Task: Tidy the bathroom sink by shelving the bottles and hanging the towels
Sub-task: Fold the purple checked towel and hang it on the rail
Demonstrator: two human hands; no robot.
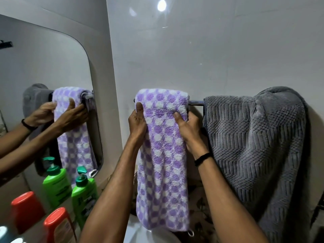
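Glossy white wall [210, 50] up back, purple dotted towel [163, 155] draped over the chrome rail [196, 102] near the grey towel [254, 146], left hand [137, 123] and right hand [187, 127] pinching its side edges, thumbs in front.

Dim, cool light; a ceiling lamp's glare [161, 5] on the glossy wall [219, 50] (edges bowed, slightly blurred).
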